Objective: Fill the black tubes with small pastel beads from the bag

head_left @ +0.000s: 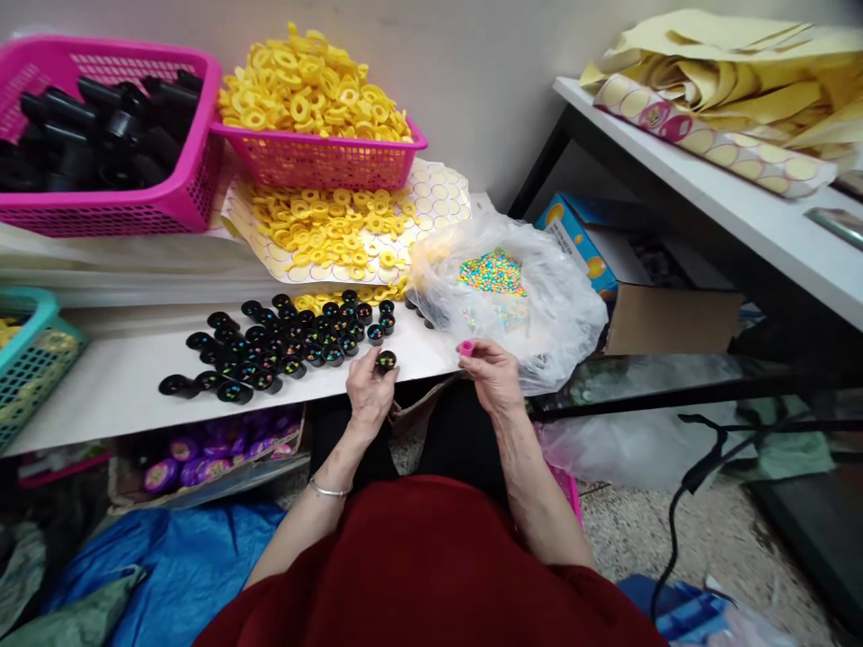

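My left hand is closed round a small black cup with coloured bits inside, its mouth facing up, at the front edge of the white table. Between the thumb and fingers of my right hand is a small pink cap, held just right of the black cup and apart from it. Beyond my right hand lies an open clear plastic bag holding tiny multicoloured beads. Many black cups stand grouped on the table left of my left hand, coloured bits showing in several.
Behind the cups, yellow ring pieces lie on a printed sheet and fill a pink basket. Another pink basket holds black parts. A teal basket stands at left. Purple packages sit in a box below. A side table is at right.
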{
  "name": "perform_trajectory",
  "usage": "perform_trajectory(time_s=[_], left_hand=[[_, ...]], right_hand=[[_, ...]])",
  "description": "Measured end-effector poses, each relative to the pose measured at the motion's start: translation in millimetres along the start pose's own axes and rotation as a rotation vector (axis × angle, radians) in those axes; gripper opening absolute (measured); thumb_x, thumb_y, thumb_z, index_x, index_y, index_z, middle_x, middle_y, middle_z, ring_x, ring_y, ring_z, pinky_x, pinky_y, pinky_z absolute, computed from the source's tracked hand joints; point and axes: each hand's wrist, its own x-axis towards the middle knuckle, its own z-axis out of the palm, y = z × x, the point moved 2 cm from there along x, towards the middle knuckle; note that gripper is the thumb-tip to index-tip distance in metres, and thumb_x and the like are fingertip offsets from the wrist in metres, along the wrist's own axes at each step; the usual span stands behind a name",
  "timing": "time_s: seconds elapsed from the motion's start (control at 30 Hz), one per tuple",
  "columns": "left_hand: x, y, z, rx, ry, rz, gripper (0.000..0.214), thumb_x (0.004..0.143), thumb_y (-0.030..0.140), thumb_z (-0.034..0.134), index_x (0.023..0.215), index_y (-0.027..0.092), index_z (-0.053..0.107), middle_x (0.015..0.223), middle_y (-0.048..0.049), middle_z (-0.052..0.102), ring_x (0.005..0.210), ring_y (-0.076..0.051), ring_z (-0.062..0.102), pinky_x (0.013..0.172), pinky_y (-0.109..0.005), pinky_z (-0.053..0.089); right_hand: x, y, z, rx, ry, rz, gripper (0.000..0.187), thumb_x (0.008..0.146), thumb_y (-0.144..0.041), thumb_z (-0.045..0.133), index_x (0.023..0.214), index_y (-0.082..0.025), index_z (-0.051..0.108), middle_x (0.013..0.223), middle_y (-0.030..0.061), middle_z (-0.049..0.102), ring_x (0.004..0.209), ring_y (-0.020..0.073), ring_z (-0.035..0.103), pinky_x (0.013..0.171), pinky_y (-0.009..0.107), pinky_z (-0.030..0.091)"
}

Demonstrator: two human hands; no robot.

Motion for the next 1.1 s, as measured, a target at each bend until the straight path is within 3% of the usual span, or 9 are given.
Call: perform_trajectory(time_s=[0.1, 0.2, 0.3, 0.4, 0.5, 0.63, 0.8, 0.93, 1.1], left_hand=[[0, -17, -6.6, 0.168, 0.050, 0.155, 0.035, 0.072, 0.031, 0.067, 0.104, 0.016, 0.069, 0.094, -0.0089, 0.069, 0.089, -0.024, 0.064, 0.088, -0.039, 0.053], [3, -22, -3.4, 0.237, 0.073, 0.236, 0.038, 0.081, 0.029, 0.057, 0.115, 0.013, 0.064, 0.109, -0.0162, 0.067, 0.101, -0.027, 0.065, 0.093, -0.041, 0.052], [7, -24, 2.4, 0.272, 0.094, 0.233, 0.041, 0.084, 0.024, 0.050, 0.122, 0.010, 0.058, 0.112, -0.0201, 0.065, 0.105, -0.028, 0.065, 0.094, -0.041, 0.052], [9, -28, 4.4, 0.276, 0.101, 0.221, 0.045, 0.084, 0.022, 0.049, 0.126, 0.008, 0.055, 0.116, -0.0228, 0.063, 0.108, -0.030, 0.064, 0.093, -0.042, 0.052], [8, -32, 0.2, 0.266, 0.148, 0.218, 0.050, 0.084, 0.024, 0.050, 0.131, 0.007, 0.049, 0.123, -0.0249, 0.059, 0.106, -0.029, 0.065, 0.088, -0.041, 0.054], [3, -24, 1.4, 0.280, 0.175, 0.338, 0.040, 0.087, 0.028, 0.051, 0.122, 0.009, 0.054, 0.111, -0.0213, 0.063, 0.106, -0.029, 0.063, 0.092, -0.042, 0.051], [10, 13, 47.2, 0.291, -0.090, 0.502, 0.022, 0.088, 0.025, 0.049, 0.103, 0.016, 0.062, 0.101, -0.0165, 0.066, 0.100, -0.027, 0.063, 0.094, -0.041, 0.049], [28, 37, 88.3, 0.318, -0.194, 0.386, 0.034, 0.077, 0.022, 0.054, 0.110, 0.015, 0.060, 0.106, -0.0164, 0.065, 0.105, -0.031, 0.060, 0.091, -0.043, 0.049], [45, 47, 108.4, 0.366, -0.232, 0.265, 0.034, 0.075, 0.026, 0.056, 0.108, 0.019, 0.060, 0.105, -0.0123, 0.064, 0.103, -0.030, 0.060, 0.089, -0.042, 0.048]], right_hand=[[1, 17, 26, -0.272, -0.161, 0.023, 0.021, 0.058, -0.026, 0.078, 0.076, -0.020, 0.069, 0.076, -0.0008, 0.068, 0.071, 0.0131, 0.058, 0.070, 0.028, 0.048], [11, 26, 40, -0.661, -0.218, -0.095, 0.011, 0.066, -0.022, 0.067, 0.076, -0.020, 0.065, 0.083, 0.0015, 0.066, 0.080, 0.0169, 0.057, 0.077, 0.032, 0.047], [20, 22, 37, -0.948, -0.175, -0.264, 0.011, 0.069, -0.016, 0.060, 0.078, -0.021, 0.062, 0.097, 0.0067, 0.067, 0.097, 0.0228, 0.057, 0.089, 0.038, 0.045], [31, 13, 27, -1.055, -0.149, -0.316, 0.012, 0.071, -0.015, 0.057, 0.080, -0.020, 0.063, 0.109, 0.0108, 0.066, 0.106, 0.0260, 0.056, 0.095, 0.043, 0.043], [46, 1, 16, -0.984, -0.147, -0.311, 0.010, 0.069, -0.019, 0.060, 0.078, -0.020, 0.063, 0.118, 0.0108, 0.065, 0.113, 0.0270, 0.056, 0.101, 0.045, 0.041], [64, -13, 2, -0.666, -0.169, -0.217, 0.015, 0.062, -0.027, 0.068, 0.075, -0.019, 0.064, 0.124, 0.0090, 0.064, 0.107, 0.0240, 0.060, 0.098, 0.042, 0.043], [71, -19, -12, -0.340, -0.121, -0.088, 0.027, 0.051, -0.032, 0.078, 0.072, -0.018, 0.067, 0.111, 0.0074, 0.069, 0.097, 0.0214, 0.064, 0.090, 0.038, 0.046], [70, -17, -16, -0.203, -0.100, -0.062, 0.026, 0.047, -0.028, 0.081, 0.067, -0.018, 0.068, 0.093, 0.0032, 0.071, 0.091, 0.0179, 0.063, 0.090, 0.034, 0.046], [79, -30, -20, -0.134, -0.244, -0.007, 0.030, 0.049, -0.030, 0.082, 0.073, -0.018, 0.068, 0.072, -0.0021, 0.064, 0.067, 0.0114, 0.054, 0.068, 0.028, 0.046]])
